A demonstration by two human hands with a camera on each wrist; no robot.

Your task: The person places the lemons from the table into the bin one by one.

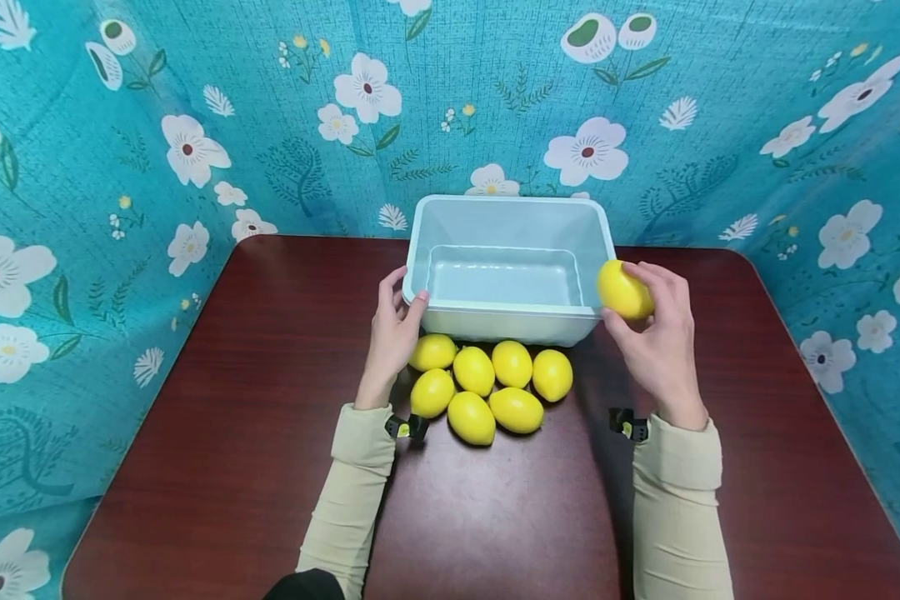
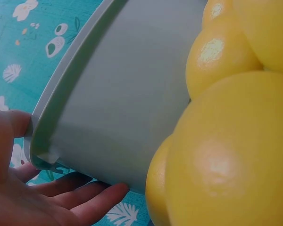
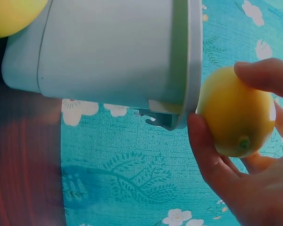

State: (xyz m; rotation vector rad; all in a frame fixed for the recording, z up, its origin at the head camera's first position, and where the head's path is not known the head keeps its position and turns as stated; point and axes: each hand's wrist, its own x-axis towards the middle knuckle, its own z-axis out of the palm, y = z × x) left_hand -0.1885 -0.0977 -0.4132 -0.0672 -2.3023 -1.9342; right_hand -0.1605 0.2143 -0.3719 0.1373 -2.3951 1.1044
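A pale blue plastic bin [image 1: 506, 321] stands near the back of the table, its inside showing no contents in the head view. My left hand [image 1: 395, 337] holds it by the front left corner, thumb on the rim and other fingers along the outer side. In my right hand [image 1: 662, 346] is a yellow lemon [image 1: 621, 289], pinched between thumb and fingers beside the bin's right rim. The right wrist view shows this lemon [image 3: 238, 113] at rim level, with its stem end visible. Several more lemons [image 1: 472, 418] lie in two rows in front of the bin.
The dark reddish-brown table [image 1: 270, 400] extends to both sides and toward me. Behind it hangs a blue flowered cloth [image 1: 450, 108], which also covers the left and right sides. A small black wrist camera [image 1: 407, 427] sits at each cuff.
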